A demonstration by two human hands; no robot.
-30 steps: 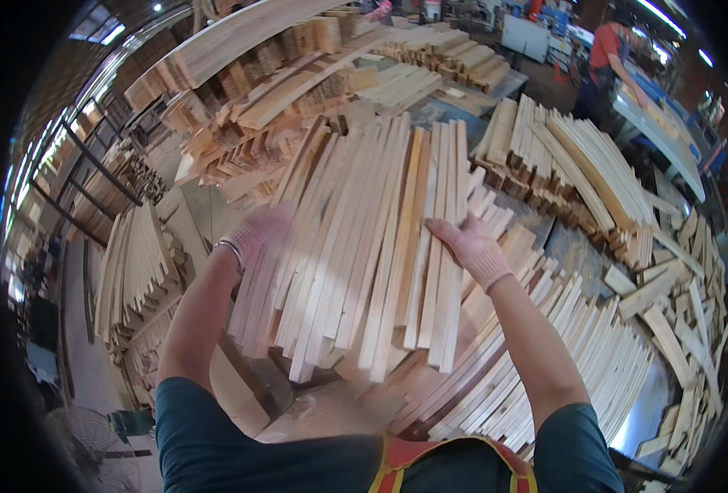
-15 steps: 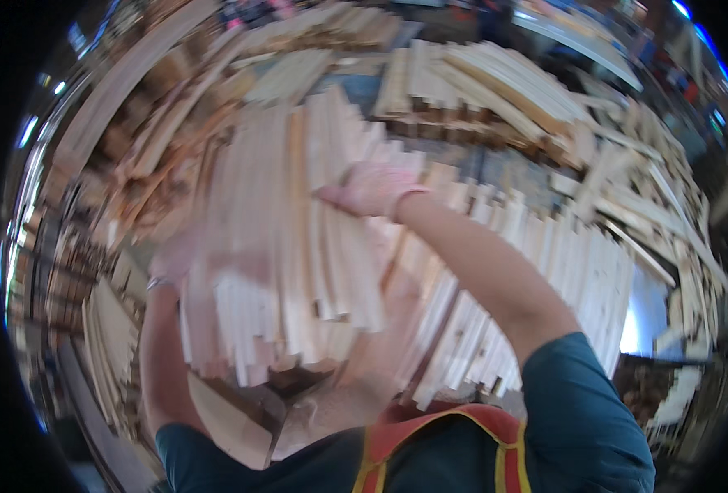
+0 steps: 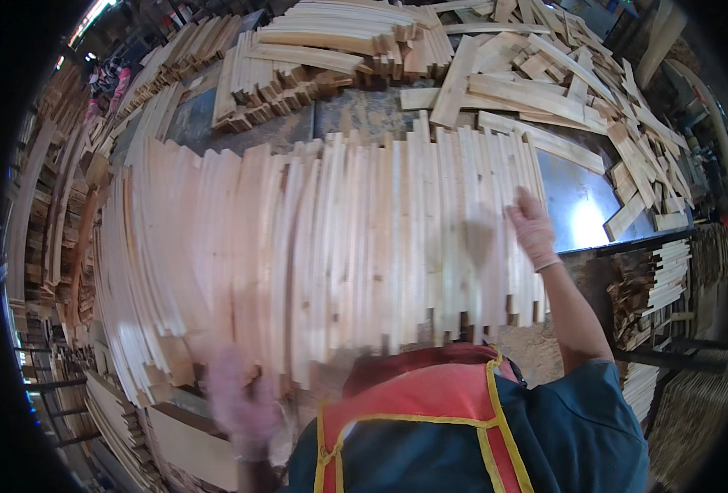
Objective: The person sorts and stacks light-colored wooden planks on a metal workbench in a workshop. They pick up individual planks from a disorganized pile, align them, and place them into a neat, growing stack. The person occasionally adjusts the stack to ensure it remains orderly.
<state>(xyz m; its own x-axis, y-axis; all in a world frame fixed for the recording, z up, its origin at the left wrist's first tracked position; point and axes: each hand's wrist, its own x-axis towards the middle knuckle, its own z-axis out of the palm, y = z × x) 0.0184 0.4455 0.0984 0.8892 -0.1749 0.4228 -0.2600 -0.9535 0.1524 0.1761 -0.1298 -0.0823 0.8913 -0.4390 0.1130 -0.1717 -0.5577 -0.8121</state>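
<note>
Your wooden strips (image 3: 364, 246) lie side by side in one wide row across the middle of the frame, running roughly top to bottom, ends uneven. On the left of the row they slant and overlap, with motion blur. Your right hand (image 3: 532, 230), in a pale knit glove, is at the row's right end, fingers partly curled; can't tell if it's gripping or touching a strip. Your left hand (image 3: 241, 403), gloved, is low left of center, just by the strips' lower ends; too blurred to tell whether its fingers are apart or closed on anything. Metal tabletop (image 3: 573, 189) shows right of the row, with bright glare. Loose board offcuts (image 3: 536, 94) are heaped criss-cross at upper right; a stack of boards (image 3: 323, 45) sits top center. Your red apron (image 3: 421, 386) with yellow trim is at bottom center. A ribbed hose (image 3: 721, 140) hangs at the right edge.
</note>
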